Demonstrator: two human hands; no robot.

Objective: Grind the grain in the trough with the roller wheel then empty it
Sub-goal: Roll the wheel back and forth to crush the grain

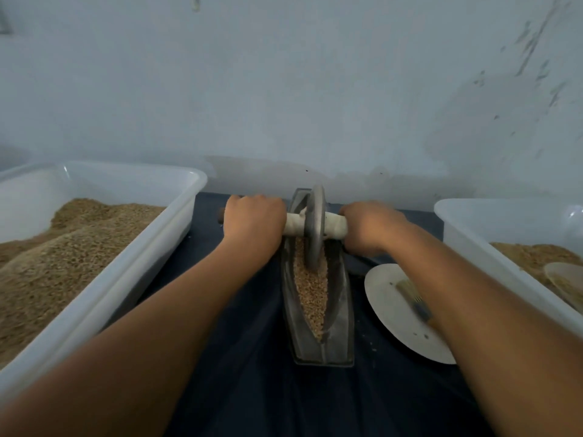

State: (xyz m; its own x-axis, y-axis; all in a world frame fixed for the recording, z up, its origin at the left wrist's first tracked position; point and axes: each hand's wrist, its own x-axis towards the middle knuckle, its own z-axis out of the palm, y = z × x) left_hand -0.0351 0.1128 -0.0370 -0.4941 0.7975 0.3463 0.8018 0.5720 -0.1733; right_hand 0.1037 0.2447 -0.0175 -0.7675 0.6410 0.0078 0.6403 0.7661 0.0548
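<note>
While both hands grip the axle, the roller wheel (315, 227) stands upright on its edge in the far half of the trough (318, 342); the left hand (254, 220) is curled into a fist around the handle (334, 227) on its side of the disc, and the right hand (369, 227) is wrapped the same way around the other end; the pale wrapped part of the handle shows between each fist and the wheel. Grain (310, 294) lies along the bottom of the narrow metal trough, reaching from under the wheel toward its near tip; the trough sits lengthwise on the dark-covered bench (246, 389), between two white tubs. A left tub (132, 272) holds a deep heap of brown grain; a right tub (473, 234) holds a lower layer. Just right of the trough lies a pale round plate (388, 304) with a small brush (413, 301) on it, partly under the right forearm.
</note>
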